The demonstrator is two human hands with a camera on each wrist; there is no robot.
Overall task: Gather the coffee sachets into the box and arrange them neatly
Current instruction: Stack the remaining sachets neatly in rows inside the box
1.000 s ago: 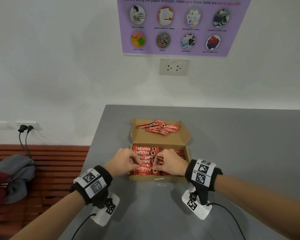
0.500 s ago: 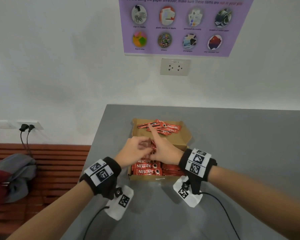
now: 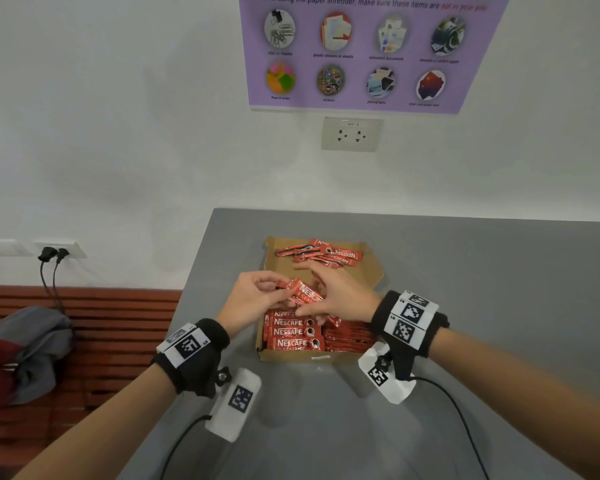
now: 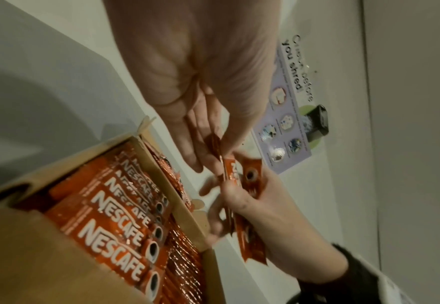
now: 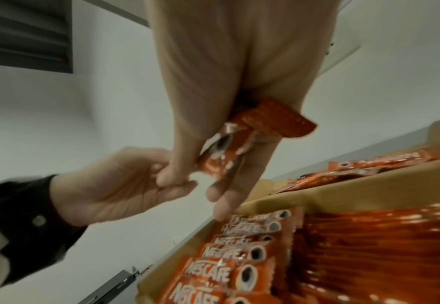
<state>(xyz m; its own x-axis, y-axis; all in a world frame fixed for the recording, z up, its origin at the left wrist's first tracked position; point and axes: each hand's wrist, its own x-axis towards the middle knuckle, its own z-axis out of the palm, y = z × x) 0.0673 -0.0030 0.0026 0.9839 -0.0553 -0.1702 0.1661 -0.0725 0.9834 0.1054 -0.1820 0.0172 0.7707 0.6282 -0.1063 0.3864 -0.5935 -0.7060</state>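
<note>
A brown cardboard box (image 3: pixel 291 355) sits on the grey table with red Nescafe sachets in neat rows (image 3: pixel 293 332) on its left side and more packed on the right (image 3: pixel 349 336). Several loose sachets (image 3: pixel 321 252) lie on the open lid flap (image 3: pixel 371 271) behind. Above the box both hands hold a small bunch of sachets (image 3: pixel 303 292). My left hand (image 3: pixel 281 288) pinches its left end. My right hand (image 3: pixel 312 299) grips the other end between thumb and fingers. In the right wrist view the bunch (image 5: pixel 239 144) lies in my right hand's fingers, with the left hand (image 5: pixel 115 185) touching it.
A wall with a socket (image 3: pixel 352 134) and a purple poster (image 3: pixel 368 50) stands behind the table (image 3: pixel 482 289). Its left edge drops to a wooden bench (image 3: pixel 118 327) with a grey and red garment (image 3: pixel 18 355). Wrist cables trail over the near table.
Both hands have come up out of the box's rows. The right hand reached to the lid flap and back, and the two hands now hold a bunch of sachets above the box.
</note>
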